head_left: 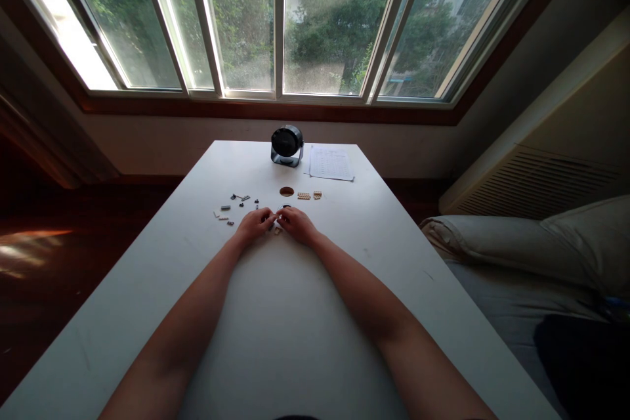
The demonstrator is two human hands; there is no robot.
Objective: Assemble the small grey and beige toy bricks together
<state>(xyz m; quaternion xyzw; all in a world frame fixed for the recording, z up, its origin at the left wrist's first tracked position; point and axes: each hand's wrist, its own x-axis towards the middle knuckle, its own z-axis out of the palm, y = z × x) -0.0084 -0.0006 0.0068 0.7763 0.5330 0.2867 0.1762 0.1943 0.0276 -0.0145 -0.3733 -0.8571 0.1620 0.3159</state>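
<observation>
Both my hands meet over the middle of the white table [275, 302]. My left hand [256, 222] has its fingers drawn together at the tips. Close beside it, my right hand [295, 222] is curled with its fingertips almost touching the left ones. Whatever small piece lies between the fingertips is too small to name. A small tan piece [277, 231] lies on the table just below the fingers. To the left are several small grey and dark building-brick pieces [225, 208]. Beyond my right hand lie tan studded bricks [304, 196] and a smaller tan group [317, 195].
A black round device on a stand [287, 144], perhaps a small fan, stands at the table's far end. Printed sheets of paper [331, 163] lie beside it. A round hole [286, 191] opens in the tabletop. A bed with a rolled quilt [487, 239] is on the right.
</observation>
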